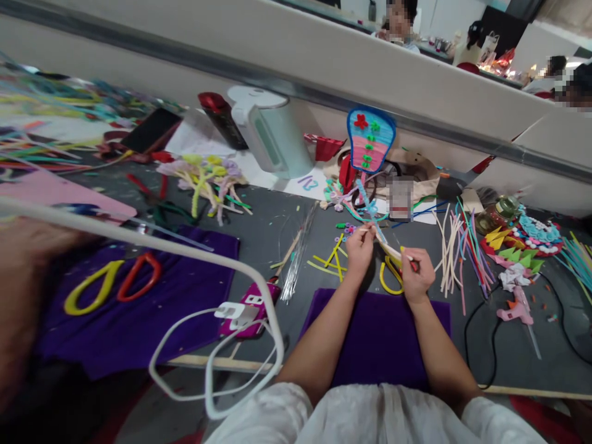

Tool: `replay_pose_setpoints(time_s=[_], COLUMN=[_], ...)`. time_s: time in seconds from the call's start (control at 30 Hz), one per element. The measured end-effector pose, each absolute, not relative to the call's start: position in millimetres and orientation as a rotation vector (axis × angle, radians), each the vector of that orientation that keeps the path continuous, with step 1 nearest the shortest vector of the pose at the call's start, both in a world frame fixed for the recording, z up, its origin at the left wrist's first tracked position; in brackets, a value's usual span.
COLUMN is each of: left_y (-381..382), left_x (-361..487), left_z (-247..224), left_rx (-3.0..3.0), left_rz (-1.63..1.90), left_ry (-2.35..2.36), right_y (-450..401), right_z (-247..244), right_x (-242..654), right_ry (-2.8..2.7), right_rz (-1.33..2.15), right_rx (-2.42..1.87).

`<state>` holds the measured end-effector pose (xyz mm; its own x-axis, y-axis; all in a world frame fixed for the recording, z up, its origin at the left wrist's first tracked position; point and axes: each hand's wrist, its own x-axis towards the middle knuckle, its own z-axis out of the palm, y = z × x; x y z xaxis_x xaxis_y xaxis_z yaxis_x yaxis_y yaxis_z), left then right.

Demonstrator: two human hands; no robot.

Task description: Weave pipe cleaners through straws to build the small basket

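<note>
My left hand is closed in a pinch on a pale pipe cleaner, whose other end runs into my closed right hand. Just beyond my left fingertips, a light blue fuzzy stem slants upward; I cannot tell whether it joins the pale one. Scissors with a yellow handle loop lie beside and partly behind my right hand, where a bit of red also shows. Left of my left hand are short yellow pipe-cleaner pieces and small purple and green bits. Beneath my forearms is a purple cloth.
A pink glue gun with a black cord lies right, near bundled pipe cleaners and a glass jar. Behind stand a kettle and a blue-pink fan-shaped craft. Another person's arm and a white cable occupy the left.
</note>
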<state>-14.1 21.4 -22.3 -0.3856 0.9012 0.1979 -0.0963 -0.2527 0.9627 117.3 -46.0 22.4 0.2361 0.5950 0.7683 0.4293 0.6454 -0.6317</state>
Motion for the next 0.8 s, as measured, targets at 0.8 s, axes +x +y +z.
replay_pose_setpoints(time_s=[0.8], left_y=[14], left_x=[-17], left_z=[-4], left_rx=[1.006], left_rz=[1.553], left_ry=[1.274], right_y=[-26], right_z=[12], right_x=[146], right_ry=[-0.913], right_rz=[0.581], right_rx=[-1.153])
